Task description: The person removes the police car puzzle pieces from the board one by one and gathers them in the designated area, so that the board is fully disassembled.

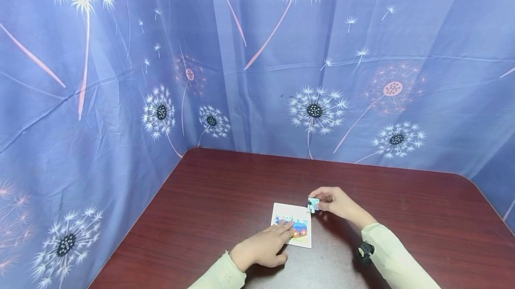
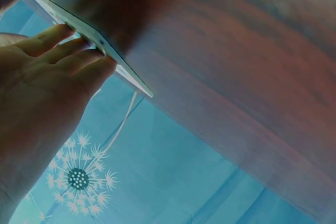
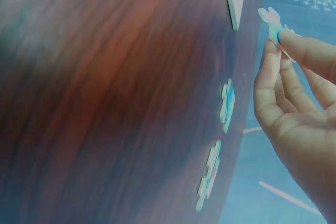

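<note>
A small jigsaw puzzle board (image 1: 292, 242) with a white border and a blue vehicle picture lies on the table. My left hand (image 1: 266, 243) rests on its left part with fingers stretched out; in the left wrist view the fingertips touch the puzzle board (image 2: 134, 78). My right hand (image 1: 335, 202) pinches a light blue puzzle piece (image 1: 313, 204) between thumb and fingers at the board's far right corner. In the right wrist view the held puzzle piece (image 3: 272, 23) shows its knobbed edge, partly covered by the thumb.
Two puzzle pieces, one (image 3: 227, 106) nearer the board and another (image 3: 209, 176), lie on the table in the right wrist view. The dark red wooden table (image 1: 225, 181) meets a blue dandelion-print curtain (image 1: 257, 101) at the back and left.
</note>
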The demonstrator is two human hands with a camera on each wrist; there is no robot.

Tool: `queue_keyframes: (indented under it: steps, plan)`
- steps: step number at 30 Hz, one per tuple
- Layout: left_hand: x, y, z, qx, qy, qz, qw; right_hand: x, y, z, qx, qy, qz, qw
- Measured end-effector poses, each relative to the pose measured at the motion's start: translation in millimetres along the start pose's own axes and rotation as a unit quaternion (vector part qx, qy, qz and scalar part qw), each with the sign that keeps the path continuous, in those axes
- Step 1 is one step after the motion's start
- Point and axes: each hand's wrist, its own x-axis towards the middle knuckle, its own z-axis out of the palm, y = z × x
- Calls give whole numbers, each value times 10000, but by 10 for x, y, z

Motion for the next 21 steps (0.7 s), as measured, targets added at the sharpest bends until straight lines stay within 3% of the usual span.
queue_keyframes:
  steps: [21]
  plan:
    - [-7,1,7,4,22,8,10000,-273,184,-543,-225,605,375,9972]
